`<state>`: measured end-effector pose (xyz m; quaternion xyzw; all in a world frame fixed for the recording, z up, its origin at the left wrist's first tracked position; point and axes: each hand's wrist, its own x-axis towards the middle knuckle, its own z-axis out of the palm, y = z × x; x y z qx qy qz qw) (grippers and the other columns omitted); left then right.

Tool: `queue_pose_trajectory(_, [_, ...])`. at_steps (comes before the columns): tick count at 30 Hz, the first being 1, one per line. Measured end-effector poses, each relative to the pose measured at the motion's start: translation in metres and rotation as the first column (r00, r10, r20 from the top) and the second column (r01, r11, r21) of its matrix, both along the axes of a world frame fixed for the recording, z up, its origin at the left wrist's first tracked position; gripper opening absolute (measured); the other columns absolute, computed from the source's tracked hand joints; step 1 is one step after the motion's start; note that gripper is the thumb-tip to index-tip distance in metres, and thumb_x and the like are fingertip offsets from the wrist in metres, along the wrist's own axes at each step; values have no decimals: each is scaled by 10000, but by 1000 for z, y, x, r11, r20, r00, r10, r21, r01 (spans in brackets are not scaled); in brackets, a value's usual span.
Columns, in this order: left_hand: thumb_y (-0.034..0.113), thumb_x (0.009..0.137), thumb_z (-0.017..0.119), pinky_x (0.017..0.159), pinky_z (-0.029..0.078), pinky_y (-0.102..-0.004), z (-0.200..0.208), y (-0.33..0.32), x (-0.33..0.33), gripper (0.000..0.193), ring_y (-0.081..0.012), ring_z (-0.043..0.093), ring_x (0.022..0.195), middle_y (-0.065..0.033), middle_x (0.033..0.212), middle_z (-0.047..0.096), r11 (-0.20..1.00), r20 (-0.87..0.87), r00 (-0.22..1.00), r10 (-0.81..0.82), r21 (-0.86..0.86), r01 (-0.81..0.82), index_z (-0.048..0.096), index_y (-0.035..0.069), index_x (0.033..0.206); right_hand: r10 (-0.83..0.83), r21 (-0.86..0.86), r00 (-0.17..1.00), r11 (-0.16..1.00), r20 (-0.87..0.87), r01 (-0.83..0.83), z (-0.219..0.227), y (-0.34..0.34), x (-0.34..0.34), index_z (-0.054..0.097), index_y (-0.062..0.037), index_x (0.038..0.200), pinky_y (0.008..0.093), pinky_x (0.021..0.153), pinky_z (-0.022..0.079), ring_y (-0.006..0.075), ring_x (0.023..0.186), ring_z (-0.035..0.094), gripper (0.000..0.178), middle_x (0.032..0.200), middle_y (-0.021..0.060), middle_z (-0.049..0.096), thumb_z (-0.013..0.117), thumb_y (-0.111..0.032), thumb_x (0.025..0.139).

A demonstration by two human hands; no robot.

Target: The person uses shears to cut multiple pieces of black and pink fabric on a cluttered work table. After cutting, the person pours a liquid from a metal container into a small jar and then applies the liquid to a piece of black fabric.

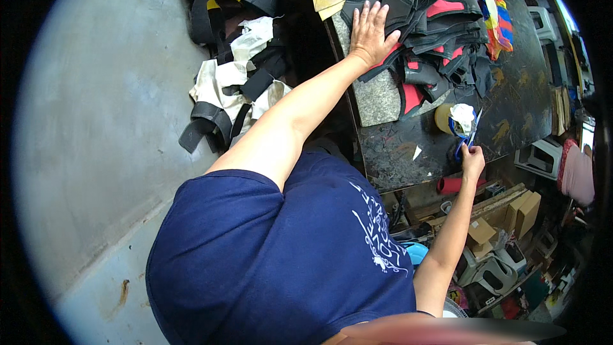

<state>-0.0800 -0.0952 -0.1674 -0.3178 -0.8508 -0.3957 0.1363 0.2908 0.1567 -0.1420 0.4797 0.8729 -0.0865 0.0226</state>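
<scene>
My left hand [370, 37] lies flat with fingers spread on a heap of black fabric pieces with red lining [440, 32]. The heap rests partly on a grey speckled slab [375, 101] at the table's near side. In my right hand [472, 161], low at the table's front edge, is a pair of blue-handled scissors [459, 148]. Their blades point away from me, beside a yellowish jar [442, 118] with white material at its mouth. A small white scrap [417, 153] lies on the dark table [511, 105] left of the scissors.
Black straps and white cloth scraps [217, 83] are piled left of the table. Pale boards [327, 0] and a colourful striped bag [501, 25] lie by the heap. Below right are a red roll [451, 185], cardboard boxes [520, 214] and white plastic stools [541, 158].
</scene>
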Motion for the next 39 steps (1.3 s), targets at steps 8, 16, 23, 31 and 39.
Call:
queue_pose_trajectory(8, [325, 825, 657, 1137, 215, -538, 36, -34, 1, 736, -415, 300, 1387, -236, 1466, 365, 948, -190, 981, -28, 306, 86, 356, 45, 1435, 24, 47, 990, 999, -140, -18, -2, -29, 7, 628, -37, 1001, 388, 703, 502, 262, 721, 643, 342, 801, 113, 671, 746, -312, 837])
queue_pose_trajectory(16, [143, 821, 656, 1012, 365, -476, -16, -269, 51, 424, -360, 498, 1162, -152, 1259, 548, 982, -149, 987, 54, -173, -79, 548, 63, 1223, -2, 159, 994, 987, -114, 20, -11, -32, 5, 599, -62, 990, 455, 749, 485, 365, 830, 639, 424, 930, 156, 671, 598, -480, 921])
queue_pose_trajectory(23, [240, 831, 608, 1141, 78, -650, -115, -343, 159, 608, -356, 163, 1471, -138, 1587, 223, 167, 576, 806, 134, -815, 555, 475, 235, 1424, 43, 245, 924, 968, -379, 55, -21, -65, 0, 597, -45, 1101, 415, 853, 464, 324, 979, 600, 315, 1057, 153, 617, 584, -320, 947])
queue_pose_trajectory(31, [222, 805, 702, 1122, 327, -508, -116, -315, 108, 668, -344, 296, 1415, -128, 1583, 228, 406, 660, 699, 274, -739, 539, 458, 96, 1414, 178, 381, 909, 924, -378, -22, -22, -84, -1, 587, -65, 1067, 421, 861, 442, 334, 993, 557, 241, 1018, 137, 575, 569, -276, 952])
queue_pose_trajectory(39, [166, 793, 699, 1086, 307, -477, -14, -184, 61, 610, -376, 377, 1302, -189, 1412, 394, 981, -39, 998, -40, -193, 31, 457, 93, 1348, 186, 389, 883, 921, -432, -4, -19, -87, -5, 584, -62, 1102, 425, 868, 435, 335, 1001, 554, 278, 1048, 125, 581, 534, -297, 962])
